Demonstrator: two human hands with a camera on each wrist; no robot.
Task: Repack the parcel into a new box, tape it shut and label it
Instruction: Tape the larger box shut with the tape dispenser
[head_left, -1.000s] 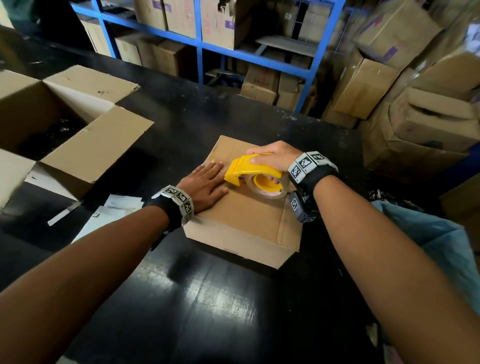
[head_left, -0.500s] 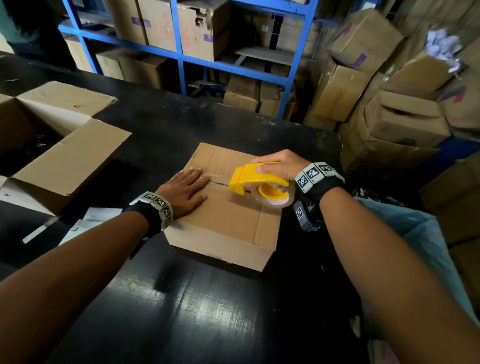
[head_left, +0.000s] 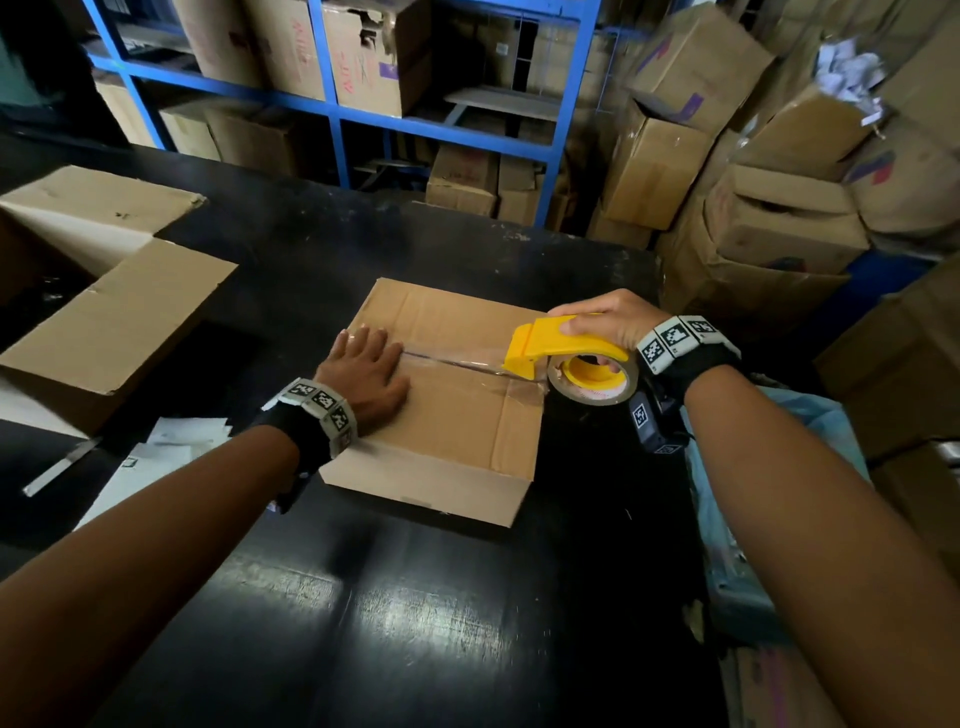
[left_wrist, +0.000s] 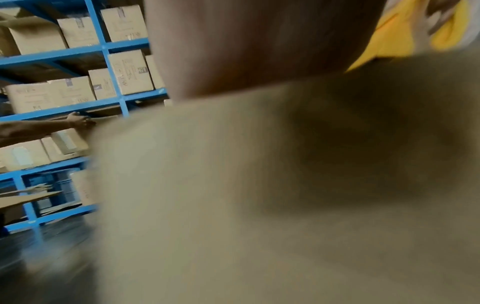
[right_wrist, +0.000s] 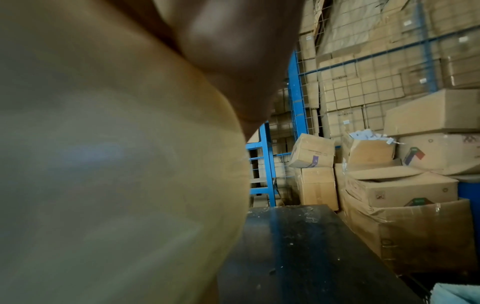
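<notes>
A closed brown cardboard box (head_left: 457, 415) lies on the black table (head_left: 415, 597). My left hand (head_left: 363, 374) presses flat on its top at the left end of the centre seam, fingers straight. My right hand (head_left: 608, 317) grips a yellow tape dispenser (head_left: 561, 345) with a brown tape roll (head_left: 592, 379) at the box's right edge. A strip of clear tape (head_left: 457, 361) runs along the seam from the left hand to the dispenser. In the left wrist view the box top (left_wrist: 259, 195) fills the frame, blurred. The right wrist view is mostly filled by the tape roll (right_wrist: 103, 164).
A large open cardboard box (head_left: 104, 312) stands at the table's left. White label sheets (head_left: 156, 457) lie left of my left wrist. A light blue bag (head_left: 753, 519) sits off the right edge. Blue shelving (head_left: 332, 104) and stacked cartons (head_left: 753, 182) stand behind.
My right hand has drawn the dispenser rightward along the seam to the box's right edge, laying tape. The left hand stayed pressed at the left end of the seam.
</notes>
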